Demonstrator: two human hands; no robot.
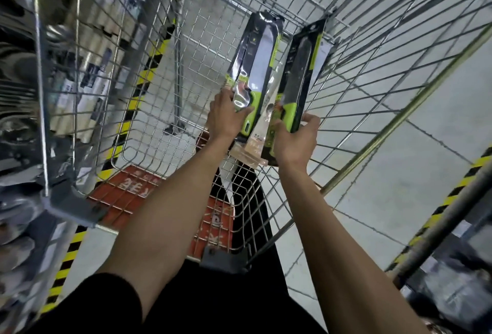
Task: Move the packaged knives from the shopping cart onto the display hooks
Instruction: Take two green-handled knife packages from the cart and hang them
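Wire shopping cart point(159, 80): your left hand point(226, 118) holds the left packaged knife point(257, 62), right hand point(295, 139) the right packaged knife point(299, 75), fingers clamped at handle ends, long axes pointing away.

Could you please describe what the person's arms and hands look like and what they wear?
The left hand and right hand are bare: no gloves, rings or watch show. Both forearms are uncovered. A black sleeve covers the left upper arm; no sleeve shows on the right arm.
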